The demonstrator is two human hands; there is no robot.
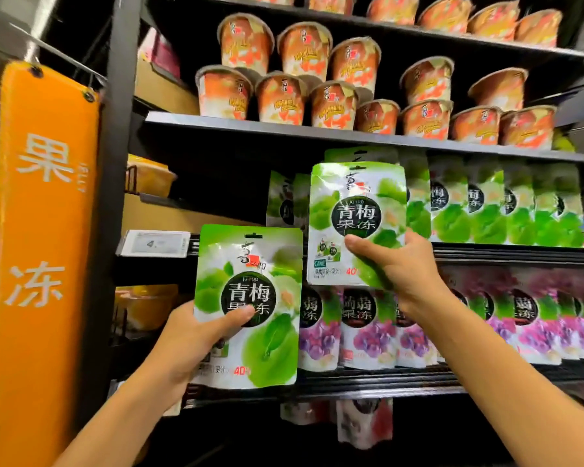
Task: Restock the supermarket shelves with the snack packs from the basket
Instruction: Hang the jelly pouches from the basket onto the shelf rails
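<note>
My left hand [196, 342] grips a green-and-white jelly snack pack [250, 284] by its lower left side, thumb across the front, held upright in front of the shelf's left end. My right hand [395, 264] grips a second identical green pack [354, 203] by its lower right corner, raised to the level of the green-pack shelf [486, 252], in front of the row of matching green packs [506, 203]. The basket is out of view.
Orange jelly cups [284, 96] fill the shelf above. Purple grape packs [536, 318] line the shelf below. A white price tag [154, 244] hangs on the shelf edge at left. An orange hanging sign [44, 230] and a black upright post [112, 197] stand at far left.
</note>
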